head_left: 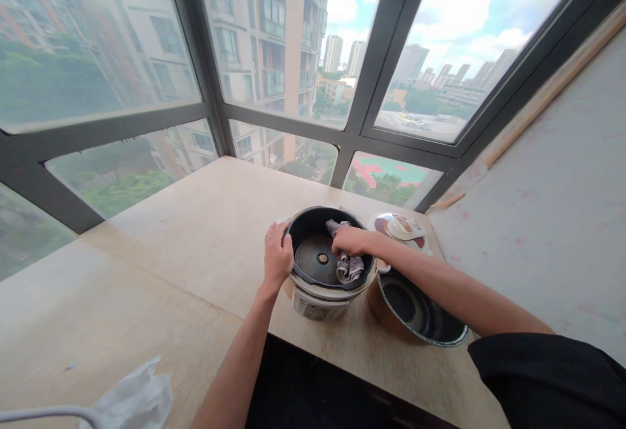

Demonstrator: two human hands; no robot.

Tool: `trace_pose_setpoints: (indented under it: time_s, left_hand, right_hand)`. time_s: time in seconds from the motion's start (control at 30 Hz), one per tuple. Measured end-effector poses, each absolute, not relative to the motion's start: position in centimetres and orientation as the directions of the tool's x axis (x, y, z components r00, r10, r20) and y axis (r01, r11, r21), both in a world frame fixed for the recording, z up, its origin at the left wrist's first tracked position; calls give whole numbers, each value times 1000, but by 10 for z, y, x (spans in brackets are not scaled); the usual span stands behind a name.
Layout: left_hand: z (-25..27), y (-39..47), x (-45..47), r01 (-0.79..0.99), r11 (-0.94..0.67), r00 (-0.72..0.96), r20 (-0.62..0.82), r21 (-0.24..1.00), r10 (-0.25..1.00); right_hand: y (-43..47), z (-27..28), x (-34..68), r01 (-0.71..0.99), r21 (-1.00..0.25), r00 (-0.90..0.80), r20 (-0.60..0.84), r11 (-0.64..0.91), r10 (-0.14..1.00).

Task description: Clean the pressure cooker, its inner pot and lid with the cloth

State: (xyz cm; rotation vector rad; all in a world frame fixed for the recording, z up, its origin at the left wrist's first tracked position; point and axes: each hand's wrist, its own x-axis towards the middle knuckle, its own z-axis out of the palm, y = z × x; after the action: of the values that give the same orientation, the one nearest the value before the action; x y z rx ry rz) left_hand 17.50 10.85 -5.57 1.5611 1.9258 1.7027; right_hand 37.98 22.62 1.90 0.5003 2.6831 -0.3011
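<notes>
An electric pressure cooker (320, 307) stands upright on the counter with its top uncovered, showing the dark inside and a small round piece at the centre of its floor. My left hand (278, 255) grips the cooker's left rim, thumb towards the inside. Inside, against the right part of the wall, my right hand (348, 242) is closed on a patterned cloth (349, 268), which hangs bunched below the fingers. The inner pot (398, 305), dark inside and brownish outside, sits just right of the cooker, partly under my right forearm.
Behind the inner pot lies the cooker's lid (403, 228), near the wall. A crumpled white plastic bag (137, 396) and a pale curved bar (49, 411) are at the lower left. Windows (283, 44) border the light counter (171, 240); a papered wall (548, 220) closes the right side.
</notes>
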Motion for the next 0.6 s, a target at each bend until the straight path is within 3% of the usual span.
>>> trace_pose_setpoints:
  time_s: [0.13,0.33,0.47,0.6]
  left_hand:
    - [-56,109,175,582,-174,-463,500,795,732]
    - [-55,110,174,588,-147,-469,483,795,739]
    - [-54,111,174,593,-126,-470,468,796,748]
    - [-52,111,175,590,-103,-476,449,800,757]
  right_hand:
    - [237,8,388,216,-66,-965,-165,974,203]
    - [241,-3,375,68,187,-993,-87,980,86]
    - [226,3,345,108,212,-983,-126,971,136]
    - [203,13,315,273,139,-952,-107,952,288]
